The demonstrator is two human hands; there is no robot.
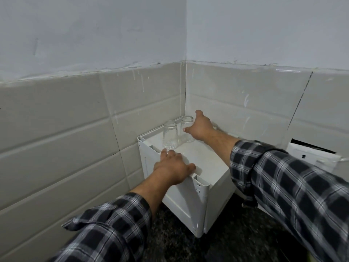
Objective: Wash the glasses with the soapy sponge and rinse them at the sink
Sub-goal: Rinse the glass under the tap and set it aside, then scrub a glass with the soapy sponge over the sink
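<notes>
— Two glasses, yeah? Spotted left glass (170, 135) and right glass (186, 122) standing side by side on top of white box (188, 201), centre of frame, tucked into tiled corner (184, 99).

— Yep, saw same. Found right hand (202, 127) spread wide beside right glass, thumb up, fingertips at its side; couldn't tell about real contact. Saw left hand (172, 165) lying loose on box's near top edge, gripping nothing, just below left glass. Noticed dark speckled counter (236, 235) along bottom too.
</notes>
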